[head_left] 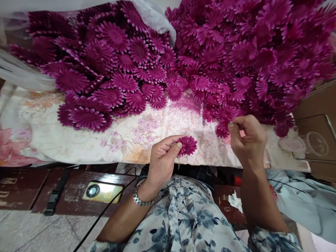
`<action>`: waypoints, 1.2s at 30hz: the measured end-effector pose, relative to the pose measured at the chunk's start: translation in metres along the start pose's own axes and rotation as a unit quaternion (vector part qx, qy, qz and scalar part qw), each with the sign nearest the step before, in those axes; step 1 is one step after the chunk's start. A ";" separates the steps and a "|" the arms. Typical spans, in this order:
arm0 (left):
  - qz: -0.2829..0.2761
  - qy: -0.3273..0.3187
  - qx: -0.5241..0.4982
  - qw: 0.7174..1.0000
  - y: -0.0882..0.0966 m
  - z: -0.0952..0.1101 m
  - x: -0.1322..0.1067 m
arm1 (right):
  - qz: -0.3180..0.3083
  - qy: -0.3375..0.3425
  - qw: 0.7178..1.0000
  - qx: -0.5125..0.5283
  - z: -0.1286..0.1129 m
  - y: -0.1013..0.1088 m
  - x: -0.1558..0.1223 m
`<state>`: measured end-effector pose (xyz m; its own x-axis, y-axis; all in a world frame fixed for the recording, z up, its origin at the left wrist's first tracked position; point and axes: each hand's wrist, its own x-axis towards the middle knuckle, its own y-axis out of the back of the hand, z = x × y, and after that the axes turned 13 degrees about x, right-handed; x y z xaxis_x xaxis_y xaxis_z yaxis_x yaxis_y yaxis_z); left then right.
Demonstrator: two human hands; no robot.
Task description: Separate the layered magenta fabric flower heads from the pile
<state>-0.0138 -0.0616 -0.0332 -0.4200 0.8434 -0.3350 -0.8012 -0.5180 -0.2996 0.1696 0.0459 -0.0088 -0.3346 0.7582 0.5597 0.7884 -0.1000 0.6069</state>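
Observation:
My left hand (163, 157) pinches a small magenta fabric flower (188, 145) between thumb and fingers, just above the near edge of the table. My right hand (246, 138) is closed in a pinch at the front edge of the right flower pile, its fingertips on a small magenta flower (222, 128). A wristwatch (141, 197) sits on my left wrist. Both hands hover over a floral-printed cloth (131, 136).
Two big heaps of magenta flower pieces cover the far side: larger petals at left (105, 70), smaller ones at right (249, 52). Clear plastic sheeting (154, 17) lies behind. A brown cardboard box (315, 119) stands at right. A phone (103, 191) with a cable lies below.

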 end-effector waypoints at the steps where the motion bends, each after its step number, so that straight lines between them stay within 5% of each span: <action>1: -0.001 0.001 -0.001 1.000 -0.001 0.000 0.000 | -0.021 0.022 0.999 -0.023 0.001 0.000 0.003; 6: 0.018 0.001 -0.015 1.000 -0.005 0.003 0.001 | -0.117 0.064 0.988 -0.073 -0.001 -0.014 0.011; 13: 0.001 0.005 -0.013 1.000 -0.003 -0.001 0.001 | -0.193 0.015 0.945 -0.264 -0.009 -0.045 0.016; 22: -0.041 0.004 -0.002 0.999 0.003 -0.005 0.002 | -0.189 0.092 0.962 -0.174 -0.016 -0.029 0.021; 27: -0.041 0.014 -0.007 0.999 0.002 -0.003 0.003 | -0.120 0.114 0.979 -0.119 -0.014 -0.017 0.072; 32: -0.016 0.034 -0.033 0.999 -0.001 0.001 0.005 | -0.078 0.090 0.969 -0.216 0.005 -0.020 0.122; 36: -0.012 0.045 -0.047 0.998 -0.003 0.005 0.006 | -0.072 0.101 0.972 -0.202 0.010 -0.012 0.106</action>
<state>-0.0160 -0.0545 -0.0300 -0.3581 0.8412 -0.4051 -0.7648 -0.5132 -0.3896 0.1299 0.1341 0.0379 -0.5535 0.6451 0.5268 0.4727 -0.2775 0.8364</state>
